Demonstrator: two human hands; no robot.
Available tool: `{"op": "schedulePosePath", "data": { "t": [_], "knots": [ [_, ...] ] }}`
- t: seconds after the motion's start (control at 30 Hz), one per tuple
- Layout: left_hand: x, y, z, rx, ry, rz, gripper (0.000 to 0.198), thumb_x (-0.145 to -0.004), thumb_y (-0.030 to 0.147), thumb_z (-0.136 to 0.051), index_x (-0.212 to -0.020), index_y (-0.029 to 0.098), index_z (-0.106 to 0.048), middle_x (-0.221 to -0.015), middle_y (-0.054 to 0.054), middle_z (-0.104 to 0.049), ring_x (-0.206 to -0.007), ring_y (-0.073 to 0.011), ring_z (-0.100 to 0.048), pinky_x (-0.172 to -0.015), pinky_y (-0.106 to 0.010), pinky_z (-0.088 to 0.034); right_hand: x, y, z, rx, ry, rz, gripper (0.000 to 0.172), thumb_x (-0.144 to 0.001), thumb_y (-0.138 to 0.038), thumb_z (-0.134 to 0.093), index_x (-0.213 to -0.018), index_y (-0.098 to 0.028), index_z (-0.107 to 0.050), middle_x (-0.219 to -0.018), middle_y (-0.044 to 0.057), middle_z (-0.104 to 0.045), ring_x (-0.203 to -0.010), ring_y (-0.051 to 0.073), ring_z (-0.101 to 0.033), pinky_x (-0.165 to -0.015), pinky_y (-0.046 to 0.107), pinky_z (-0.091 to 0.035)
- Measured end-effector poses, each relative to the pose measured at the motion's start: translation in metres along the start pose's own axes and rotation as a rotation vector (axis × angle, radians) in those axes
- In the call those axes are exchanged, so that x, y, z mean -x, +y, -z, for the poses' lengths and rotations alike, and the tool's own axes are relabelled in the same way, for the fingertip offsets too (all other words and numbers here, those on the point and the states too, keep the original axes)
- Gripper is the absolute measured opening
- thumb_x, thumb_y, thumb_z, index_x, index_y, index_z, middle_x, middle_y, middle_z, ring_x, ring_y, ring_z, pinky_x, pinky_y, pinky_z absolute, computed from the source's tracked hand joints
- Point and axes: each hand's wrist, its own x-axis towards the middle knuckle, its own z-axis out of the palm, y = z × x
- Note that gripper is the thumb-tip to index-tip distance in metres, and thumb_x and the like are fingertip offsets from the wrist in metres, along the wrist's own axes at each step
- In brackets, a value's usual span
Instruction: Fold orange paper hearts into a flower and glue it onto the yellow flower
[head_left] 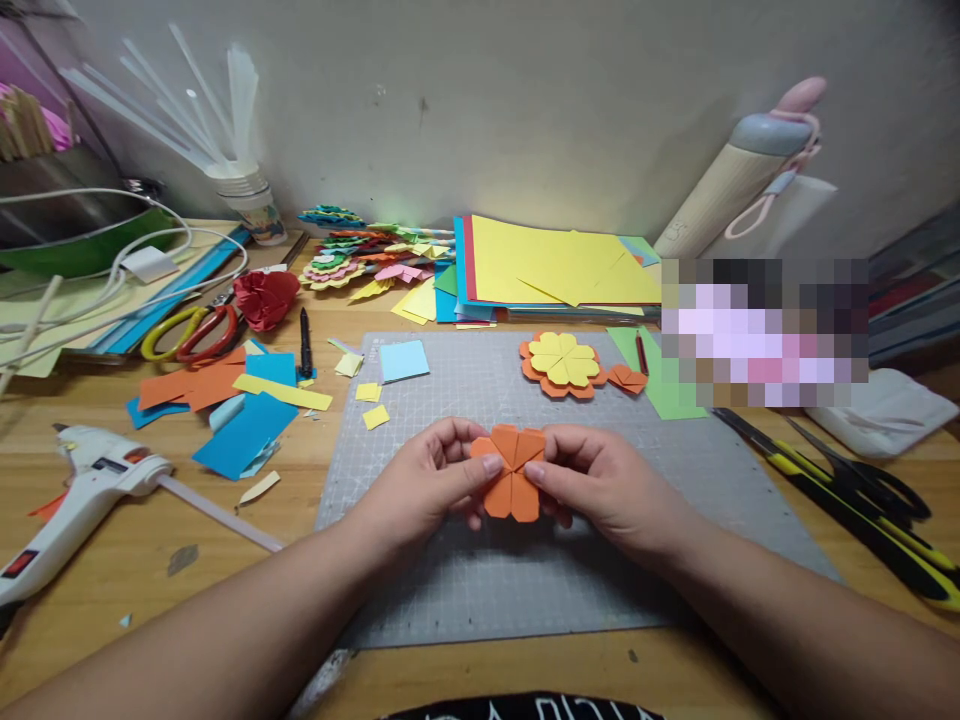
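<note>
Both hands hold an orange folded paper flower piece just above the grey cutting mat. My left hand pinches its left side, thumb on top. My right hand grips its right side, fingers curled round the edge. Further back on the mat lies a finished flower, yellow petals on an orange base, with a small orange folded heart beside it.
A white glue gun lies at the left. Paper scraps, a black pen and scissors lie left of the mat. Coloured paper sheets are stacked at the back. A yellow-black cutter and black scissors lie right.
</note>
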Motion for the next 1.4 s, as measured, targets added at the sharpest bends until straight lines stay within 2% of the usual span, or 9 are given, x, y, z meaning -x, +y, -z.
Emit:
{"op": "schedulePosePath", "data": {
  "t": [0.1, 0.23, 0.33, 0.47, 0.53, 0.7, 0.8, 0.9, 1.4],
  "knots": [
    [0.002, 0.0, 0.001, -0.078, -0.03, -0.004, 0.029, -0.074, 0.039, -0.074, -0.078, 0.014, -0.06, -0.061, 0.003, -0.06, -0.049, -0.0061, -0.047, -0.048, -0.019, -0.036, 0.0, -0.003, 0.0, 0.059, -0.017, -0.004, 0.028, -0.081, -0.038, -0.061, -0.067, -0.017, -0.05, -0.058, -0.003, -0.052, -0.05, 0.007, -0.044, -0.048, 0.021, -0.035],
    [0.005, 0.003, 0.0, -0.137, -0.035, -0.003, 0.026, -0.069, 0.034, -0.077, -0.067, 0.014, -0.061, -0.059, 0.003, -0.059, -0.054, -0.0071, -0.049, -0.055, -0.02, -0.036, 0.003, -0.005, 0.002, 0.12, -0.057, -0.001, 0.026, -0.081, -0.035, -0.063, -0.067, -0.015, -0.053, -0.062, -0.002, -0.052, -0.053, 0.007, -0.043, -0.05, 0.021, -0.035],
    [0.006, 0.005, -0.001, -0.151, -0.03, 0.019, 0.024, -0.069, 0.033, -0.077, -0.069, 0.013, -0.063, -0.06, 0.003, -0.059, -0.055, -0.0078, -0.049, -0.056, -0.021, -0.035, 0.005, -0.005, 0.002, 0.113, -0.063, 0.003, 0.027, -0.082, -0.036, -0.063, -0.068, -0.015, -0.053, -0.061, -0.002, -0.052, -0.053, 0.007, -0.044, -0.049, 0.02, -0.036],
    [0.003, 0.001, 0.001, -0.073, 0.09, -0.054, 0.024, -0.073, 0.034, -0.075, -0.069, 0.014, -0.061, -0.064, 0.002, -0.062, -0.058, -0.0089, -0.051, -0.06, -0.023, -0.036, 0.004, -0.002, -0.004, -0.01, -0.052, -0.045, 0.03, -0.08, -0.046, -0.064, -0.082, -0.017, -0.054, -0.065, -0.003, -0.056, -0.049, 0.008, -0.051, -0.041, 0.018, -0.04],
    [0.002, -0.001, 0.002, -0.012, 0.122, -0.07, 0.023, -0.074, 0.033, -0.074, -0.072, 0.015, -0.06, -0.066, 0.001, -0.063, -0.06, -0.0101, -0.053, -0.061, -0.024, -0.037, 0.004, 0.001, -0.009, -0.051, -0.072, -0.081, 0.033, -0.079, -0.048, -0.065, -0.083, -0.017, -0.055, -0.067, -0.001, -0.059, -0.048, 0.008, -0.054, -0.037, 0.017, -0.038],
    [0.002, -0.001, 0.0, 0.078, 0.111, -0.055, 0.021, -0.075, 0.032, -0.073, -0.075, 0.015, -0.06, -0.07, 0.0, -0.064, -0.065, -0.0123, -0.056, -0.066, -0.025, -0.039, 0.004, 0.01, -0.017, -0.184, -0.105, -0.115, 0.036, -0.084, -0.047, -0.061, -0.071, -0.014, -0.056, -0.052, 0.0, -0.061, -0.04, 0.007, -0.055, -0.041, 0.016, -0.042],
    [0.003, 0.001, -0.002, 0.049, 0.13, -0.078, 0.023, -0.074, 0.03, -0.074, -0.069, 0.015, -0.057, -0.063, 0.002, -0.06, -0.06, -0.0095, -0.05, -0.062, -0.023, -0.036, 0.003, 0.01, -0.016, -0.257, -0.071, -0.125, 0.035, -0.082, -0.045, -0.066, -0.069, -0.014, -0.057, -0.054, 0.0, -0.062, -0.041, 0.008, -0.058, -0.04, 0.017, -0.045],
    [0.002, 0.001, -0.001, 0.012, 0.113, -0.077, 0.023, -0.074, 0.031, -0.073, -0.069, 0.015, -0.058, -0.064, 0.001, -0.06, -0.061, -0.0101, -0.049, -0.063, -0.024, -0.036, 0.003, 0.009, -0.014, -0.291, -0.058, -0.14, 0.034, -0.08, -0.044, -0.068, -0.068, -0.013, -0.057, -0.054, -0.001, -0.063, -0.04, 0.007, -0.058, -0.039, 0.016, -0.045],
    [0.001, -0.004, 0.004, 0.008, 0.096, -0.024, 0.024, -0.073, 0.034, -0.075, -0.07, 0.013, -0.063, -0.069, -0.002, -0.064, -0.064, -0.0125, -0.053, -0.066, -0.026, -0.038, 0.003, 0.003, -0.008, -0.216, -0.098, -0.179, 0.036, -0.078, -0.046, -0.068, -0.067, -0.015, -0.054, -0.049, -0.003, -0.061, -0.037, 0.007, -0.056, -0.036, 0.014, -0.04]
  ]
}}
